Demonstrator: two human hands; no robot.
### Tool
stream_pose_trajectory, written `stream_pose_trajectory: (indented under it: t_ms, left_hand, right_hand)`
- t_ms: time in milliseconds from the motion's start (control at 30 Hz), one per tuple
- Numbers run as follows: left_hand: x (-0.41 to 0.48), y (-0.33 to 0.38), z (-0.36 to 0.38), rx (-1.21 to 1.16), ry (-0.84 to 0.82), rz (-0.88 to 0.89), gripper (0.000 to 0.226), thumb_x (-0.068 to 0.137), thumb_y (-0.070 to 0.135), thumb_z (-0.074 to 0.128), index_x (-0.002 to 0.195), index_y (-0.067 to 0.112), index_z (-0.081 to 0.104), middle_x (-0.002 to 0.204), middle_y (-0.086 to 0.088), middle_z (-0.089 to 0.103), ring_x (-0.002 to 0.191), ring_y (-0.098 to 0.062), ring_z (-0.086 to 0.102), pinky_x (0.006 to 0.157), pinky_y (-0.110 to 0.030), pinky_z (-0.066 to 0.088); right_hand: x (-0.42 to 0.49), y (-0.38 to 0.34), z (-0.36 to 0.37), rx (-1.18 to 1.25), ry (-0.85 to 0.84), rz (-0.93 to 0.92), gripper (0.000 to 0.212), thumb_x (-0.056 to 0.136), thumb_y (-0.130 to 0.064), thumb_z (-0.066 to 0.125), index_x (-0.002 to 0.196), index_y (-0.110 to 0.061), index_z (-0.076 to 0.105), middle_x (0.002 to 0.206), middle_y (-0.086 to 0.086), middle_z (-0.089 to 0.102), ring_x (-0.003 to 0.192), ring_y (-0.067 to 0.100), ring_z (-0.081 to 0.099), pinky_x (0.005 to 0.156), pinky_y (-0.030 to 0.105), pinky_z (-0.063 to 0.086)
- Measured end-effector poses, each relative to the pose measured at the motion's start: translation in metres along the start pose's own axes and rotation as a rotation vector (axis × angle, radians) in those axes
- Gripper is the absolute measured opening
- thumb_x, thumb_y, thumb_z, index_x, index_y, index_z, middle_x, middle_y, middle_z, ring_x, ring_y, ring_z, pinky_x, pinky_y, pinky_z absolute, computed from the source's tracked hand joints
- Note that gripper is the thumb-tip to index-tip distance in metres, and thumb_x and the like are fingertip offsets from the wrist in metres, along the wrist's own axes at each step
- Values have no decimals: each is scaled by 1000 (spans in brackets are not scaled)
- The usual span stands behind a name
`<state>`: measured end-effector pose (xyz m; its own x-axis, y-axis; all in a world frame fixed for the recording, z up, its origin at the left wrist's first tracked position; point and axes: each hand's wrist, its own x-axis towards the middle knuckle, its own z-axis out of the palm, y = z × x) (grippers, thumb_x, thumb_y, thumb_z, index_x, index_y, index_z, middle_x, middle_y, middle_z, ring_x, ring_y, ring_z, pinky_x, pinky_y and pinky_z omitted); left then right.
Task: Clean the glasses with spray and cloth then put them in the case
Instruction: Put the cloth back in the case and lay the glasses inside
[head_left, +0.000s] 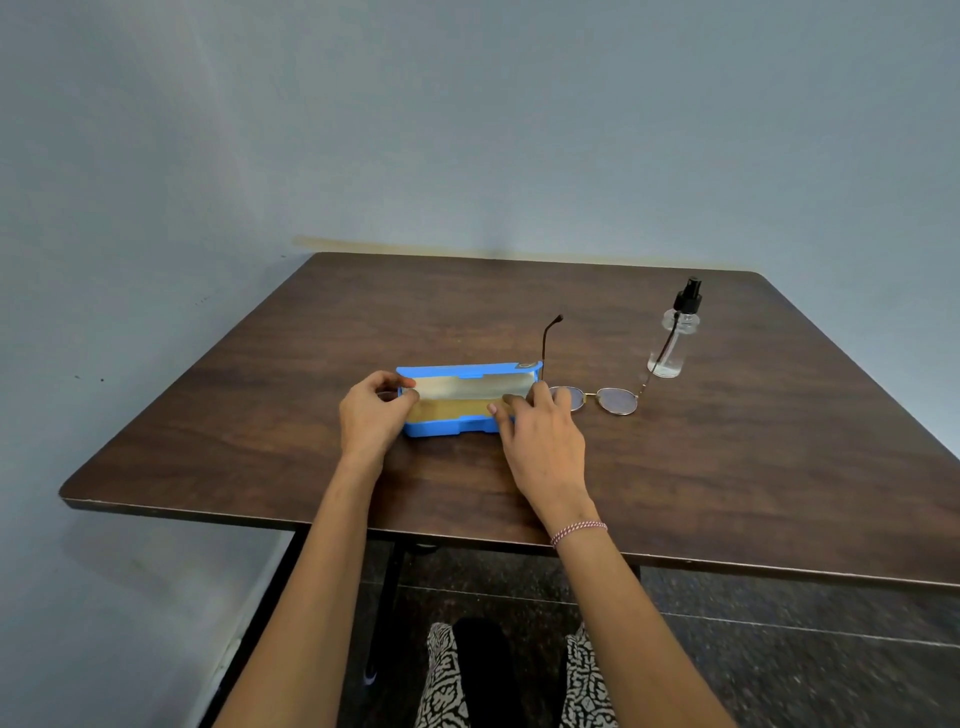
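Spreading under everything is the dark wooden table (675, 467), and on it, near its middle, lies the blue case (457, 395), lid open, pale lining showing. The left hand (371, 410) pinches the case's left end between thumb and fingers; the right hand (540, 431) rests on the case's right end, fingers together, curled over its front rim. Just right of the case lie the glasses (605, 397), arms unfolded. Farther right of the case stands the clear spray bottle (672, 338).
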<state>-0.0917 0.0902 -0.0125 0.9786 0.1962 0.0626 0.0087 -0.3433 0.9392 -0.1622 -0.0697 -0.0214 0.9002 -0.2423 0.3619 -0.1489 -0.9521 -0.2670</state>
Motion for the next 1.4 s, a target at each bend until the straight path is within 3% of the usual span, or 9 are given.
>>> stream_pose_trajectory:
  t_ms: [333,467,567,667,800,900,1067,1200,1400]
  left_hand:
    - [-23,9,-3,65,306,166,5,79,24,63,82,21,65,100,1,61,94,-16,59,81,-33,48]
    - [-41,25,-1,89,410,316,5,80,22,62,82,18,60,97,0,58,90,-16,54,73,-25,37]
    - [-51,39,9,110,386,435,7,82,22,62,87,18,61,97,2,58,90,-15,54,71,-20,33]
    - [-57,55,25,188,297,509,16,85,23,62,100,19,64,104,4,62,99,-14,54,76,-20,36]
    - [-54,75,55,340,115,576,34,89,26,61,120,14,61,118,-4,65,113,-22,55,92,-32,41]
    - [-49,87,75,529,55,647,34,90,28,59,120,13,61,114,-7,67,110,-25,57,92,-34,39]
    - [-47,96,95,736,16,625,20,94,31,53,102,19,65,97,-1,69,101,-21,56,87,-33,29]
    - [-46,98,102,696,13,571,19,96,28,50,95,20,66,88,0,69,92,-19,57,84,-33,26]
    - [-45,96,104,606,45,584,21,97,26,47,96,21,68,86,2,69,89,-17,57,79,-29,17]
  right_hand:
    - [-4,8,-5,46,343,-44,19,90,-32,61,81,-18,69,85,1,55,78,21,49,47,29,46]
    - [-6,16,-18,141,438,-34,21,93,-31,58,84,-16,68,85,-1,56,80,19,49,48,27,42]
    - [-8,26,-31,258,497,-1,27,94,-35,51,86,-16,69,84,-4,57,81,15,48,49,24,35]
    - [-8,42,-43,402,584,44,38,95,-41,41,89,-16,70,83,-4,57,78,15,49,58,25,40]
    - [-2,74,-57,587,695,158,31,96,-36,46,90,-10,62,85,-3,53,75,17,50,65,23,38]
    - [7,100,-61,627,645,272,17,94,-23,55,105,-10,57,97,3,54,86,21,52,73,29,45]
    - [25,129,-50,537,349,348,39,89,-14,63,125,-3,54,113,10,56,102,26,54,84,25,42]
    - [33,131,-44,617,235,384,32,88,-8,63,119,-4,61,105,9,66,86,15,61,80,19,44]
    - [38,134,-45,646,296,420,17,89,-7,61,103,-7,71,95,5,72,76,8,59,69,4,35]
